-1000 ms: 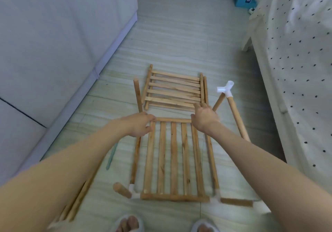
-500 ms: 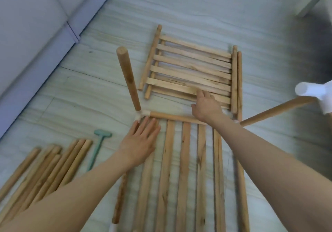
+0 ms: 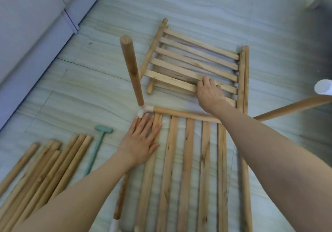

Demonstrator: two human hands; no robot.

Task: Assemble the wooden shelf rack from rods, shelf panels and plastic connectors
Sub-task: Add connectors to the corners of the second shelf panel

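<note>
Left hand (image 3: 139,144) flat, fingers straight, on near shelf panel (image 3: 188,174) with slats running away, right hand (image 3: 209,92) gripping far shelf panel (image 3: 194,60) with slats crosswise, corner rod (image 3: 132,71) upright

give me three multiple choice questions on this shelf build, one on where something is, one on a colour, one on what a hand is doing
1. Where do the loose rods lie?
A. on the floor, left of the mallet
B. on top of the far panel
C. in the right hand

2. What colour is the mallet?
A. red
B. pale green
C. black

3. What is the left hand doing?
A. gripping the upright rod
B. lifting the mallet
C. resting flat, fingers spread, on the near panel

Answers:
1 A: the bundle lies on the floor beyond the mallet's left side.
2 B: head and handle are both pale green.
3 C: its fingers lie straight on the near panel below the corner connector.
</note>
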